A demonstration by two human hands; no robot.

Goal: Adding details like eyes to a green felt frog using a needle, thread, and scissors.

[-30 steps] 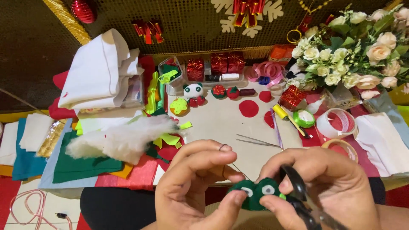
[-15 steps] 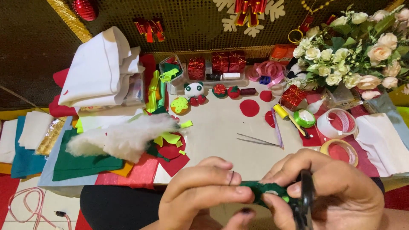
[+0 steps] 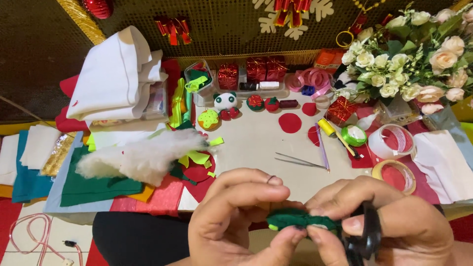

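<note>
My left hand (image 3: 236, 216) and my right hand (image 3: 389, 221) meet at the bottom of the head view, both pinching a small green felt piece (image 3: 300, 219) seen edge-on between the fingertips. Black scissors (image 3: 364, 236) hang from my right hand, with the thumb through a handle loop. A thin ring sits on one finger of the left hand. The felt piece is held in the air in front of the table's near edge.
The white table (image 3: 256, 143) holds metal tweezers (image 3: 300, 161), white stuffing fluff (image 3: 143, 157), felt sheets (image 3: 93, 184), tape rolls (image 3: 396, 140), a small panda figure (image 3: 225, 102), red gift boxes (image 3: 256, 69) and red felt circles (image 3: 289, 122). A flower bouquet (image 3: 414, 64) stands at right, folded white fabric (image 3: 118, 79) at left.
The green felt piece has turned from facing me, with white eyes showing, to edge-on. Both hands have shifted slightly downward and closer together.
</note>
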